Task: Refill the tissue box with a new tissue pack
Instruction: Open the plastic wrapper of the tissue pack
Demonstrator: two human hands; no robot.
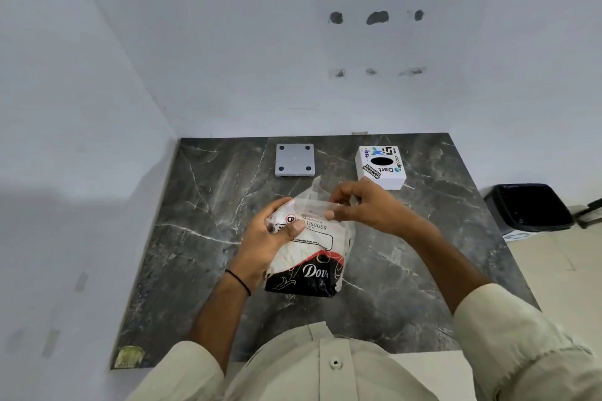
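Plastic tissue pack [308, 254] held above the marble table [195, 238]: left hand [270, 238] grips its side, right hand [361, 205] pinches its top; box [381, 167] far right.

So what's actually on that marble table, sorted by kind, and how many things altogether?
Tissue pack, held in both hands above the table: 1
White tissue box with stickers: 1
Grey square base plate: 1
Total: 3

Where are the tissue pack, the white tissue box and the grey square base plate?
tissue pack [312, 257]: head view, on its white printed front.
white tissue box [387, 181]: head view, on its near side wall.
grey base plate [294, 158]: head view, on its flat middle.
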